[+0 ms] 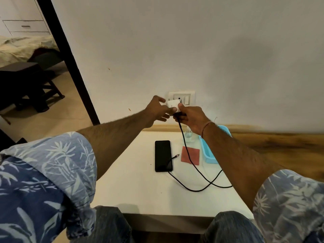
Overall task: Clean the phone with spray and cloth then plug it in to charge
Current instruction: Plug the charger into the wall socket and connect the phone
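Note:
A black phone (163, 156) lies face up on the white table (136, 190). Both hands reach to the wall socket (182, 97). My right hand (190, 118) grips a white charger block (172, 105) just in front of the socket. My left hand (158, 109) touches the block's left side with spread fingers. A black cable (188, 165) hangs from the block, loops across the table, and its free plug end (176, 156) lies beside the phone. A red cloth (190, 155) lies flat right of the phone. A clear spray bottle (189, 135) stands behind it, partly hidden by my right wrist.
A light blue basket (208, 155) sits at the table's right, mostly behind my right forearm. A wooden ledge (280, 142) runs along the wall. A dark door frame (70, 60) stands at the left, with a dark stool (26, 81) beyond it.

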A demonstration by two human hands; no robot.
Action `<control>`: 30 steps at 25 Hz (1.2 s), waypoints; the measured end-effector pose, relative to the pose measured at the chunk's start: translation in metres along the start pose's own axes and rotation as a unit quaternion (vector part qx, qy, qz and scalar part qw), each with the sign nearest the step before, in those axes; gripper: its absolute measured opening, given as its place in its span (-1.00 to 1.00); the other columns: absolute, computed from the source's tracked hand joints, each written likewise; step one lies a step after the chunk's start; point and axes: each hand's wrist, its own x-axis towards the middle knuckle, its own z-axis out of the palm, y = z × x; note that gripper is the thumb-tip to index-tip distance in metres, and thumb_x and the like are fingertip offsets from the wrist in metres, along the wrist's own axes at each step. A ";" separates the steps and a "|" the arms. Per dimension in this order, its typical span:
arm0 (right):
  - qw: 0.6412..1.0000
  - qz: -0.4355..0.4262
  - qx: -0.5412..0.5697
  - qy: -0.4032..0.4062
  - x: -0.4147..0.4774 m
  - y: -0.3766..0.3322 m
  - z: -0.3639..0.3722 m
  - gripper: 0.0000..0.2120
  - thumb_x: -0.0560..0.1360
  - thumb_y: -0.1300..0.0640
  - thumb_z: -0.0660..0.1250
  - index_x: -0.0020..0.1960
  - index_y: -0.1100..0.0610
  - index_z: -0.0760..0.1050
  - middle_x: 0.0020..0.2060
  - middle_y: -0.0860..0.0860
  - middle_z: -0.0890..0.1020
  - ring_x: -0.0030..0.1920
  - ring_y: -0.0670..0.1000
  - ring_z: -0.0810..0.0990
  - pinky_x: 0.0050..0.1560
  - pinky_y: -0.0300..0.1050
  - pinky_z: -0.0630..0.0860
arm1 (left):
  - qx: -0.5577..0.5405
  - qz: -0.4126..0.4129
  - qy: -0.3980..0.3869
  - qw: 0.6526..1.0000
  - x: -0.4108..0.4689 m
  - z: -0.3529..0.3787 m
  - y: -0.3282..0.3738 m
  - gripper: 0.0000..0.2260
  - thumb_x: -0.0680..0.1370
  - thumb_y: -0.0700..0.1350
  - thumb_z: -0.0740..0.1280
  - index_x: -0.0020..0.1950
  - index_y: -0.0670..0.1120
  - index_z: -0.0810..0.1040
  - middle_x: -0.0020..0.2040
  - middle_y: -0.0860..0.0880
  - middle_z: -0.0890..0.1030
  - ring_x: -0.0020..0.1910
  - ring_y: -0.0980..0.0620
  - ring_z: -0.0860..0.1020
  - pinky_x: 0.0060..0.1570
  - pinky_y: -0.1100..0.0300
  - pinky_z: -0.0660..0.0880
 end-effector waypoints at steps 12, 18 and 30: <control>0.994 0.017 -0.011 0.112 0.073 0.029 -0.016 -0.67 0.54 0.14 0.36 0.26 0.25 0.49 0.07 0.20 0.66 -0.11 0.12 0.70 -0.12 -0.08 0.66 | -0.106 -0.024 0.098 0.989 0.066 0.048 -0.044 -0.71 0.51 -0.23 0.51 0.17 -0.17 0.52 0.01 -0.24 0.68 -0.22 -0.10 0.70 -0.19 0.12 0.67; 0.990 0.028 -0.032 0.138 0.104 0.041 -0.022 -0.68 0.53 0.13 0.38 0.23 0.24 0.50 0.07 0.18 0.66 -0.14 0.10 0.71 -0.16 -0.10 0.66 | -0.114 -0.021 0.121 0.986 0.092 0.060 -0.061 -0.75 0.52 -0.23 0.49 0.14 -0.14 0.53 -0.01 -0.23 0.68 -0.27 -0.06 0.68 -0.23 0.15 0.66; 0.983 0.044 -0.034 0.173 0.135 0.025 -0.017 -0.61 0.47 0.13 0.45 0.20 0.31 0.51 0.00 0.23 0.67 -0.18 0.18 0.71 -0.31 -0.04 0.66 | -0.115 0.005 0.178 0.977 0.107 0.066 -0.056 -0.87 0.56 -0.19 0.46 0.06 -0.15 0.58 -0.08 -0.19 0.68 -0.32 -0.01 0.64 -0.28 0.18 0.65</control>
